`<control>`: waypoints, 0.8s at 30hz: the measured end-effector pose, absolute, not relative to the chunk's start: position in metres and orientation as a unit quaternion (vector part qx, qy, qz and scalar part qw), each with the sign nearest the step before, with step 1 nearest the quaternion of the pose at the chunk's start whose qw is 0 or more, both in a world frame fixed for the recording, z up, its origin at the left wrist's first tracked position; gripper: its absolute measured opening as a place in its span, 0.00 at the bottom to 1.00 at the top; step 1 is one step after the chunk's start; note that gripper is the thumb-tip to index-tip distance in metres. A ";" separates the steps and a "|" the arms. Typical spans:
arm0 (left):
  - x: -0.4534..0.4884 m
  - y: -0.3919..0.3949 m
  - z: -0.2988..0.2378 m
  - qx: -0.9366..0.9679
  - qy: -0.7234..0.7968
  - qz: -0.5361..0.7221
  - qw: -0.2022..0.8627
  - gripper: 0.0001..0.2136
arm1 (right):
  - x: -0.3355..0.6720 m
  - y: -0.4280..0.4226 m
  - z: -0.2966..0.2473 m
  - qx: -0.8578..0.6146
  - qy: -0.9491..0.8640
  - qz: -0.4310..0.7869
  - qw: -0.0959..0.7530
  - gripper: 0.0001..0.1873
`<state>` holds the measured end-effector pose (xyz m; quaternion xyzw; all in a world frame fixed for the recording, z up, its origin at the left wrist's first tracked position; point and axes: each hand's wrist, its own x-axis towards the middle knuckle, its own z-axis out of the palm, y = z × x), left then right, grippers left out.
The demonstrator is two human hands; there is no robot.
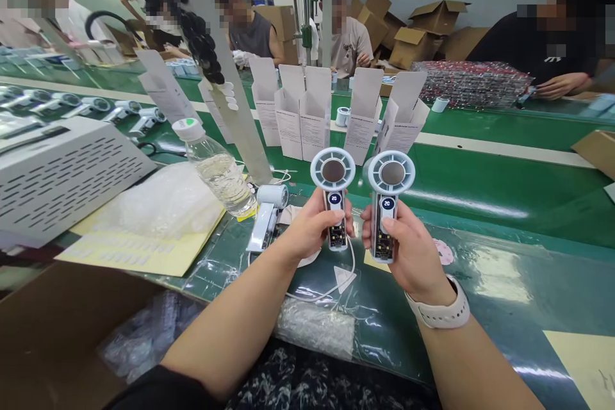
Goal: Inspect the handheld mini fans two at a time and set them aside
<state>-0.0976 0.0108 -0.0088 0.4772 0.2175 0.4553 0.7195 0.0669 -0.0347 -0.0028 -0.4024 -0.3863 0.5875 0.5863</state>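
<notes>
My left hand (312,224) is closed round the handle of a light-blue handheld fan (333,171), its thumb lying on the front near the button. In my right hand (413,246) is a second fan (391,173) of the same kind, with the thumb also on its front. Both fans stand upright side by side, a small gap between them. Each small round display reads about 20, and circuit boards show through the clear handles. Another handheld fan (269,211) rests on the table left of my left hand. A white cable (353,262) loops below the left fan.
Several open white boxes (314,115) stand behind the fans. At left are a water bottle (216,170), a slotted grey metal case (72,166) and a slanted metal post (240,122). A green conveyor (480,173) runs across; several people sit beyond it.
</notes>
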 end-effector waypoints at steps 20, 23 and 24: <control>-0.094 0.014 -0.018 0.487 0.206 0.454 0.717 0.16 | 0.066 -0.029 -0.005 -0.397 -0.401 0.584 0.584 0.08; -0.096 0.015 -0.019 0.509 0.262 0.459 0.679 0.17 | 0.068 -0.027 -0.007 -0.420 -0.390 0.569 0.590 0.07; -0.096 0.015 -0.019 0.514 0.283 0.460 0.667 0.18 | 0.069 -0.027 -0.008 -0.428 -0.383 0.571 0.586 0.07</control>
